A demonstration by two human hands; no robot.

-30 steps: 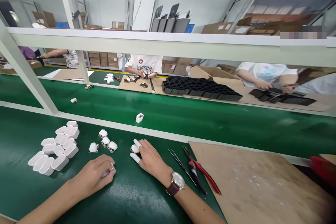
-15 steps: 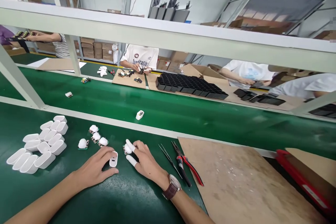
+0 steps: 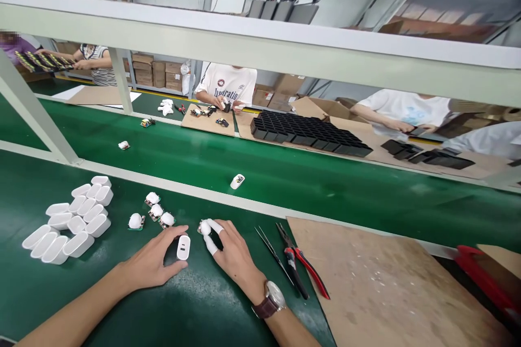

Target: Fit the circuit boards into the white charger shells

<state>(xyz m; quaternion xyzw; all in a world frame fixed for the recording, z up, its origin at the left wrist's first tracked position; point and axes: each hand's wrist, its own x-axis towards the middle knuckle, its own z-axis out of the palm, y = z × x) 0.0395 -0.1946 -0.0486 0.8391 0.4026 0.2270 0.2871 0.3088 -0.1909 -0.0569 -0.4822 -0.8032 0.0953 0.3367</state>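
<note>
On the green bench, a white plastic charger shell point(image 3: 183, 248) stands with its two port slots facing up. My left hand point(image 3: 148, 261) curves around the shell, thumb and fingers apart, with slight gaps showing at the fingertips. To the right, my right hand point(image 3: 234, 252) wears white finger cots and a wristwatch. Its covered fingertips close on a small circuit board point(image 3: 204, 227) topped by a white dome. Several similar domed circuit boards point(image 3: 156, 211) lie beyond my left hand. A cluster of white open shells point(image 3: 77, 222) stands at the left.
Tweezers point(image 3: 273, 255) and red-black pliers point(image 3: 297, 263) lie right of my right hand, beside a cardboard sheet point(image 3: 378, 282). A green conveyor point(image 3: 285, 184) carries a white shell point(image 3: 237, 181) and small boards. Across it, co-workers handle parts near black trays point(image 3: 309, 133). A metal rail point(image 3: 260, 38) crosses above.
My right fingertips have drawn in around the domed circuit board. My left fingers have spread slightly around the shell, which stays in place. The whole view has shifted a little.
</note>
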